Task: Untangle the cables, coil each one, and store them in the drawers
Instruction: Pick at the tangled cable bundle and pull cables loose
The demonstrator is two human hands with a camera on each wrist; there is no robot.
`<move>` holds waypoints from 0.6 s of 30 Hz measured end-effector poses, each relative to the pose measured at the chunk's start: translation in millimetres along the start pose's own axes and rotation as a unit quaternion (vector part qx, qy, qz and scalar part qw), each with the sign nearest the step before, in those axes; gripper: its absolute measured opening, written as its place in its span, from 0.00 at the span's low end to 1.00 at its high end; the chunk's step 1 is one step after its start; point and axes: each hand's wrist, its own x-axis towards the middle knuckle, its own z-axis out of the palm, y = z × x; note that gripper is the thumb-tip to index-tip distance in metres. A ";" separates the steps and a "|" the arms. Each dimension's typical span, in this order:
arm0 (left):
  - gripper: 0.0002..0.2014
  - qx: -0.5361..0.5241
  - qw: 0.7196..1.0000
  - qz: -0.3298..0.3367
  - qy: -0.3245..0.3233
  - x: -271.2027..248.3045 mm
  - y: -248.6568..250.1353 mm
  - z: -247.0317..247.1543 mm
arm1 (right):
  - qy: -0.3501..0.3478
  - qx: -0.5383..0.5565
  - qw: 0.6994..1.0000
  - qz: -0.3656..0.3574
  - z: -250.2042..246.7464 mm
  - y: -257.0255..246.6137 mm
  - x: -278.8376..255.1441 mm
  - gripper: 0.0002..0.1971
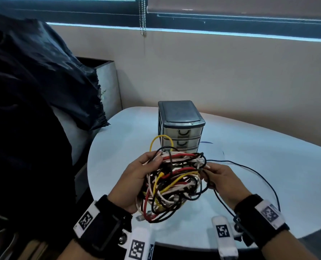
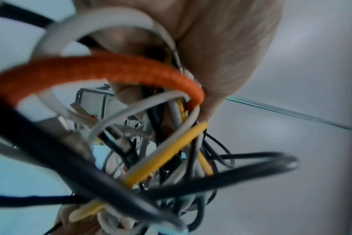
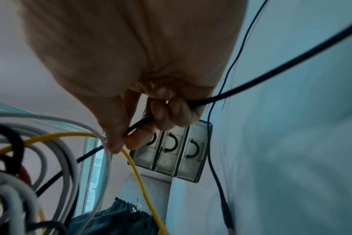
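A tangled bundle of cables (image 1: 174, 182), white, red, yellow and black, hangs above the white table (image 1: 249, 147). My left hand (image 1: 137, 177) grips the bundle from the left, fingers curled round its top; up close the cables (image 2: 151, 143) fill the left wrist view. My right hand (image 1: 217, 177) pinches a thin black cable (image 1: 259, 175) at the bundle's right side; that black cable (image 3: 251, 82) runs through its curled fingers (image 3: 171, 111). Behind the bundle stands a small grey drawer unit (image 1: 181, 124) with its three drawers (image 3: 171, 152) closed.
A dark cloth (image 1: 34, 81) drapes over something at the left, beside a grey box (image 1: 107, 81). The black cable trails in a loop over the table to the right. A beige wall and a window with a bead chain (image 1: 142, 15) are behind.
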 end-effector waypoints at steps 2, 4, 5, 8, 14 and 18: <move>0.20 0.002 1.000 0.001 -0.004 -2.3 2.7 6.8 | -0.002 -0.008 1.000 -0.016 -1.9 -0.6 1.8 0.17; 0.20 -0.003 1.000 -0.017 -0.016 -3.3 4.5 10.1 | -0.018 -0.010 0.999 -0.040 -2.3 -3.5 1.2 0.13; 0.20 -0.005 0.999 -0.027 -0.019 -2.9 5.0 10.4 | -0.030 -0.012 0.998 -0.051 -2.0 -5.8 0.6 0.17; 0.23 -0.011 0.998 -0.049 -0.028 2.1 3.4 8.7 | -0.049 -0.032 0.996 -0.063 -4.7 -18.4 -3.7 0.11; 0.23 -0.046 0.988 -0.124 -0.083 6.6 4.4 8.2 | -0.065 -0.045 0.995 -0.067 -13.9 -27.0 5.2 0.18; 0.25 -0.050 0.980 -0.159 -0.107 7.3 3.7 7.2 | -0.077 -0.104 0.989 -0.068 -17.1 -35.2 7.3 0.23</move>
